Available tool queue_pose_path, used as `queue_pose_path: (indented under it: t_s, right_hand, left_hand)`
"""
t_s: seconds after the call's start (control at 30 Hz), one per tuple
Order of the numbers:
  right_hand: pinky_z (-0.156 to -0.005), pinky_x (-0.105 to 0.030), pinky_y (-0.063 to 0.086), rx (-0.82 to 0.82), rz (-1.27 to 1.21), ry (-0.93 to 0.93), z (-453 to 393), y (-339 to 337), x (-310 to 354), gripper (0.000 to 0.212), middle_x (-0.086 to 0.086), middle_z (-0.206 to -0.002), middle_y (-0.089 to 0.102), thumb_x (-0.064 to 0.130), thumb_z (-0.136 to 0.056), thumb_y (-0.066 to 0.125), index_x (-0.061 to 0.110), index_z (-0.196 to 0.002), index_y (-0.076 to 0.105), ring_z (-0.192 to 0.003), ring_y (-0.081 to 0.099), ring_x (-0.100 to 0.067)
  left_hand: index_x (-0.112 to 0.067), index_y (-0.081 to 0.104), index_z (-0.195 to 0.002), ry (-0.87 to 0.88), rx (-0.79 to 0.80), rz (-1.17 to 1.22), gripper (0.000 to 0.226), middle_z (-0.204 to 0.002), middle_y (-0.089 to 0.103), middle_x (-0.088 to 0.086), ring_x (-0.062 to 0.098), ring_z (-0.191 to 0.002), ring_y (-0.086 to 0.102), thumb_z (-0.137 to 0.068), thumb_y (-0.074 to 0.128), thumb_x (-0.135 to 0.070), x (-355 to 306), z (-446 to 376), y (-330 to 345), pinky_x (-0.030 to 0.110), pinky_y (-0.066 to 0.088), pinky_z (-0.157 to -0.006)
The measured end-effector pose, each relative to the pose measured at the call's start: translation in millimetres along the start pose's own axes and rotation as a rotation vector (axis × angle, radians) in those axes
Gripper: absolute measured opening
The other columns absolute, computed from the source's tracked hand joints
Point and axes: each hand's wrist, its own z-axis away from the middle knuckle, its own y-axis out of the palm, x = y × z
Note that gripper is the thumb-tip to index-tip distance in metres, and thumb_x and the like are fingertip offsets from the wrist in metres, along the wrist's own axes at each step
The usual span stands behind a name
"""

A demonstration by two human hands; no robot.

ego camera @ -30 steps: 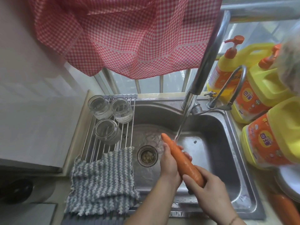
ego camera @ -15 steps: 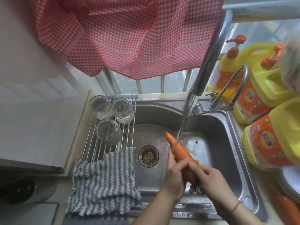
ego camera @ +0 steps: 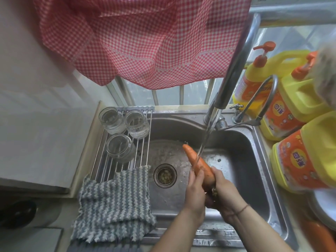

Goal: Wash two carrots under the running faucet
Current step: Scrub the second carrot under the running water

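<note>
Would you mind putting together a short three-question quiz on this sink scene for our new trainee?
1. True or false: the water stream from the faucet lands on the carrot.
2. How many glass jars stand on the drying rack?
A) two B) three C) four
3. Fill in: both the left hand and the right hand hold the carrot at its ____ end, over the sink.

Key:
1. True.
2. B: three jars, behind the striped cloth.
3. Thick end; the pointed tip aims away from the person.
</note>
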Motion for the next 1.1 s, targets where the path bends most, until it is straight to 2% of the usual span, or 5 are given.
queue_pose_path:
  t_s: [0.23,0.4,0.6,0.97,1.1]
  right_hand:
    - [-0.048,-0.024,0.031,0.123,-0.038,0.044,-10.2,15.9,-15.6,0.042,-0.012,-0.061,0.046,0.038,-0.098,0.042,0.002,-0.091,0.062,-0.043,0.041,-0.018]
    - [-0.044,-0.022,0.029,0.087,0.02,0.016,-13.4,18.8,-18.7,0.041,-0.006,-0.048,0.037,0.033,-0.1,0.039,0.003,-0.079,0.058,-0.036,0.034,-0.015]
    - [-0.044,-0.021,0.027,0.076,-0.157,0.04,-16.5,23.7,-6.3,0.042,-0.003,-0.051,0.032,0.038,-0.099,0.039,0.009,-0.073,0.053,-0.04,0.033,-0.014]
    - [-0.036,-0.019,0.023,0.118,-0.166,0.046,-12.3,22.3,-8.5,0.041,0.0,-0.047,0.026,0.036,-0.1,0.037,0.011,-0.072,0.051,-0.034,0.027,-0.011]
    - [-0.041,-0.02,0.026,0.102,-0.182,0.071,-14.8,25.6,-6.3,0.04,0.0,-0.05,0.028,0.037,-0.1,0.037,0.011,-0.075,0.052,-0.037,0.029,-0.012]
  left_hand:
    - [-0.021,0.045,-0.141,0.091,-0.125,-0.29,0.049,-0.134,0.061,0.002,0.015,-0.12,0.06,-0.098,0.052,-0.044,-5.1,-18.8,-20.0,0.039,0.047,-0.105]
    - [-0.016,0.057,-0.069,-0.147,-0.197,-0.153,0.056,-0.052,0.052,-0.004,0.009,-0.05,0.055,-0.092,0.045,-0.065,-20.5,-23.3,-13.4,0.026,0.047,-0.056]
    - [-0.026,0.049,-0.13,0.004,0.086,-0.288,0.029,-0.081,0.064,-0.008,0.004,-0.059,0.058,-0.102,0.047,-0.022,-22.2,-11.0,-22.6,0.016,0.046,-0.046]
    - [-0.033,0.015,-0.154,0.043,0.253,-0.294,0.078,-0.143,0.052,0.011,-0.004,-0.062,0.061,-0.092,0.055,-0.008,-28.2,-3.4,-35.7,0.012,0.045,-0.05]
    - [-0.033,0.01,-0.155,0.06,0.23,-0.335,0.073,-0.121,0.062,-0.005,-0.001,-0.076,0.069,-0.099,0.046,-0.001,-25.7,-6.3,-34.4,0.014,0.05,-0.06]
